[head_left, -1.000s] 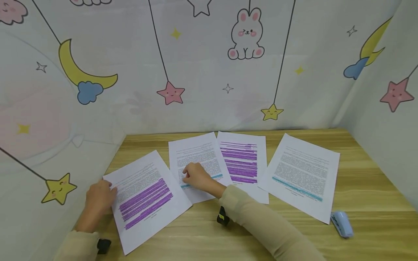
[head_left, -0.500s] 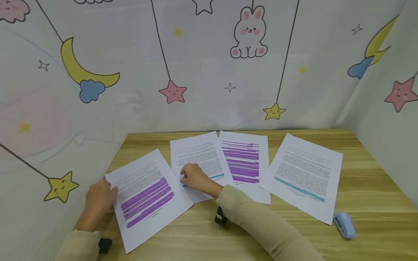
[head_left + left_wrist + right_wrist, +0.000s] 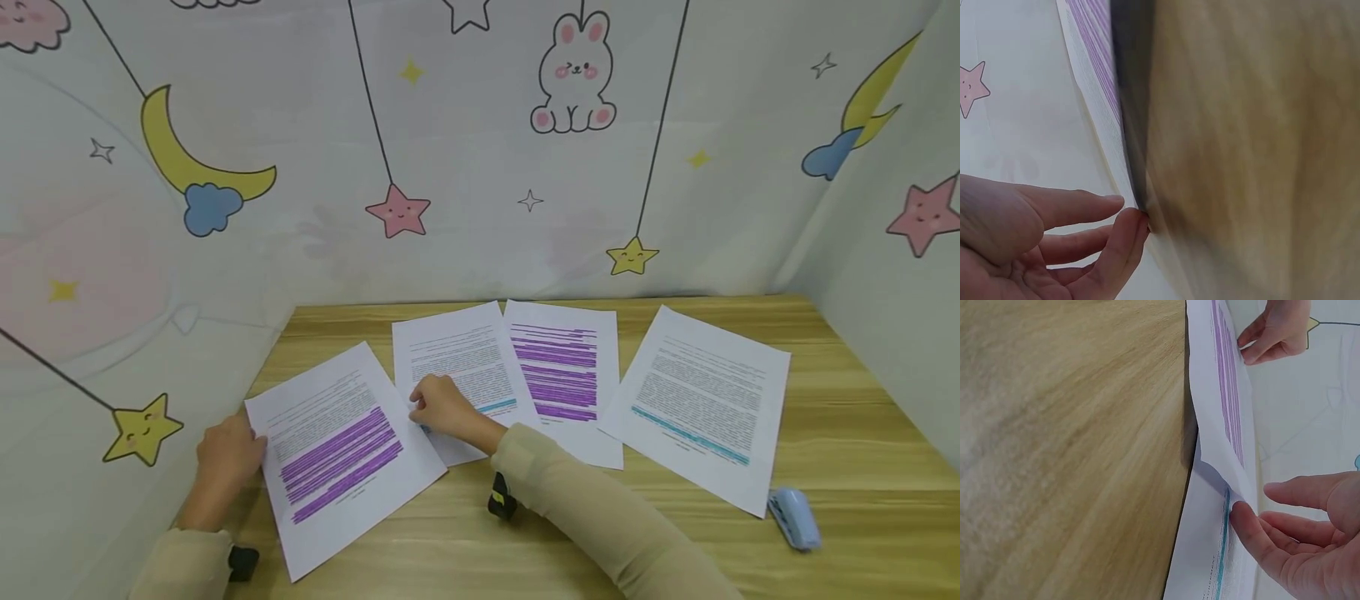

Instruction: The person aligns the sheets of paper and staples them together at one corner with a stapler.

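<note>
A sheet of paper point(image 3: 311, 533) with purple-highlighted lines lies tilted at the left of the table. At its left edge is my left hand point(image 3: 228, 454); in the left wrist view my thumb and index finger pinch the edge, a dark shadowed strip beneath it. My right hand point(image 3: 442, 406) is at the same sheet's right edge. In the right wrist view that edge curls up against my index fingertip, with my thumb apart from it. A second sheet point(image 3: 442, 329), with blue-highlighted lines, lies partly under my right hand and the purple-marked sheet.
Another purple-marked sheet point(image 3: 592, 446) lies right of centre, overlapped by its neighbours. A blue-marked sheet point(image 3: 690, 392) is at the right, and beside its lower corner sits a light-blue stapler point(image 3: 795, 518). A printed curtain point(image 3: 465, 150) hangs behind the wooden table point(image 3: 862, 433).
My right hand has shifted a little left, from over the second sheet to the edge of the left sheet. My left hand stays at the left edge. The papers look nearly still.
</note>
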`<state>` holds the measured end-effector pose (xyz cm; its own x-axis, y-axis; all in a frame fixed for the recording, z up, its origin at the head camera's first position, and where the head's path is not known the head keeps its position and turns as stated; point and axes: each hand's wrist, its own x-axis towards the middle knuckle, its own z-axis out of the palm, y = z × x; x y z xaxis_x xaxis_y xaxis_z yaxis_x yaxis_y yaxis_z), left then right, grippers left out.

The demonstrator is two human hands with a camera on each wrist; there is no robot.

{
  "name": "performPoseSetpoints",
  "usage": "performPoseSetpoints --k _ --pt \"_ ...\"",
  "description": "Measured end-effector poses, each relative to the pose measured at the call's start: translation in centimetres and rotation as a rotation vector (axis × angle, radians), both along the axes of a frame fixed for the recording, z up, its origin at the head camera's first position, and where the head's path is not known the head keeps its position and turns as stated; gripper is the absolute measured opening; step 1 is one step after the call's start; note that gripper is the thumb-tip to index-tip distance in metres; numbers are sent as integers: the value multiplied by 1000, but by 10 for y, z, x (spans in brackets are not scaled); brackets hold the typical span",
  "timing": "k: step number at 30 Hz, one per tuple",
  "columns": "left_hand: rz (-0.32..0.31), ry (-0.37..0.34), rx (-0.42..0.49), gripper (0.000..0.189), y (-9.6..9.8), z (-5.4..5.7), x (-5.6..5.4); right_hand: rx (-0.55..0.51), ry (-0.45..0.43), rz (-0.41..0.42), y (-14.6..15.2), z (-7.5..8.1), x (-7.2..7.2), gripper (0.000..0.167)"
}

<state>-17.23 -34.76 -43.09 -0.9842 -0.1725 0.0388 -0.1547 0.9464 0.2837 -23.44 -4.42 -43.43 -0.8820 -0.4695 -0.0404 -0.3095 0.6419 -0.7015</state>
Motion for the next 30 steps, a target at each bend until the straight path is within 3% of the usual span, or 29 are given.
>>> performPoseSetpoints --k 7,19,30 --pt "26 -16 12 20 1 -1 1 -37 -27 -7 0 1 0 23" --pt "7 1 -6 17 -1 1 -1 -61 -23 -9 -5 -2 -1 19" --pt "69 -28 53 20 -1 2 3 -113 -33 -26 -9 -3 1 13"
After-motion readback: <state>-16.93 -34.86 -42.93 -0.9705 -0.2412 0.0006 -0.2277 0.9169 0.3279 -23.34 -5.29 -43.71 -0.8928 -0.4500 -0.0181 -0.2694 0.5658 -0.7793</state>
